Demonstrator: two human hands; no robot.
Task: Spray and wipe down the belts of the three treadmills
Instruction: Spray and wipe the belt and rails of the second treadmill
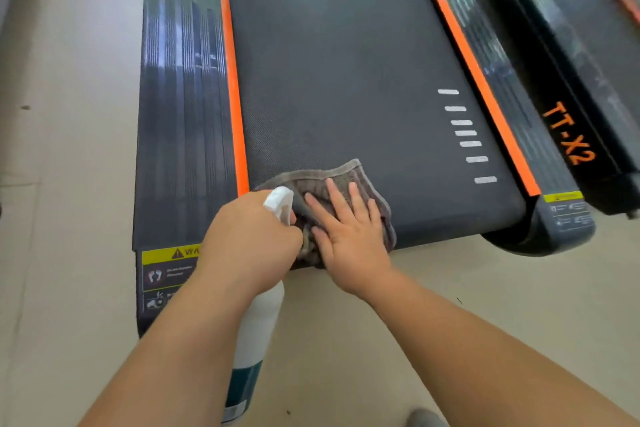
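Left grip (256, 236) curled round spray bottle (256, 329) neck. Right grip (346, 229), fingers (334, 196) straight, presses grey cloth (346, 173) flat on belt (329, 62), treadmill (180, 114) near end.

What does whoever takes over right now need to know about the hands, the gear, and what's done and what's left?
Left hand: grips the spray bottle by its neck, the body hanging down.
Right hand: flat, fingers straight, pressing the grey cloth onto the belt at its near left corner.
Done: unclear; the belt shows no wet streaks, so I cannot tell how much has been wiped.
Left: probably the rest of this belt, then the neighbouring treadmill at the right. A third is not in view.
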